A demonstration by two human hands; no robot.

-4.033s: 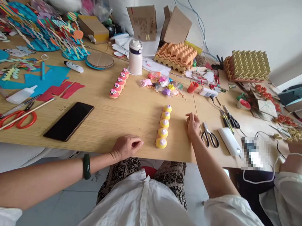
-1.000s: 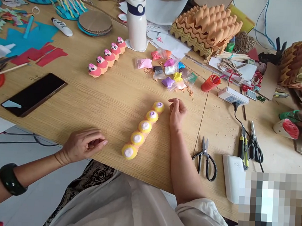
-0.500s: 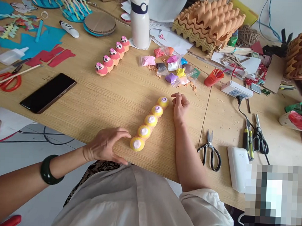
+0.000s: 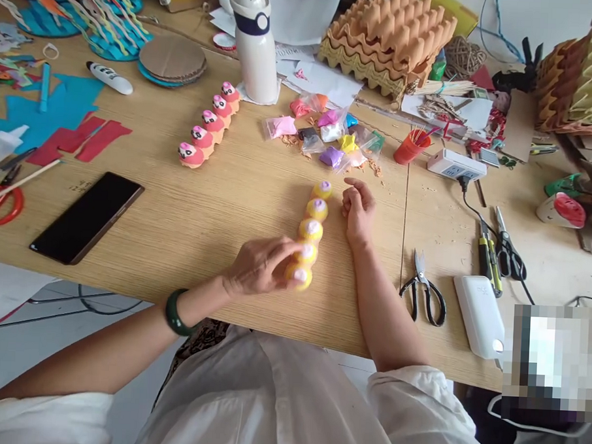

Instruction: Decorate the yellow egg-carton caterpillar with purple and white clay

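Observation:
A strip of egg-carton cups (image 4: 311,231) stands on the table, its several bumps coated yellow. Each bump carries a pale pink disc; the far ones also show purple. My left hand (image 4: 264,265), with a dark green bangle (image 4: 177,312) at the wrist, is closed around the strip's near end, its thumb hidden. To the right of the strip, my right hand (image 4: 359,210) rests on the table with curled fingers. Whatever lies inside them, if anything, cannot be made out. Farther back stands a similar strip of pink cups with small faces (image 4: 209,125).
Bagged coloured clay (image 4: 333,133) lies behind the hands, beside a red cup of sticks (image 4: 412,147). A phone (image 4: 87,217) is at left. Black-handled scissors (image 4: 423,290) and a white power bank (image 4: 478,315) lie right. A white bottle (image 4: 257,50) and egg trays (image 4: 389,43) stand behind.
My left hand has moved right and closed on the yellow strip's near end. That end has shifted right, and the strip stands straighter away from me. The camera view has tilted slightly.

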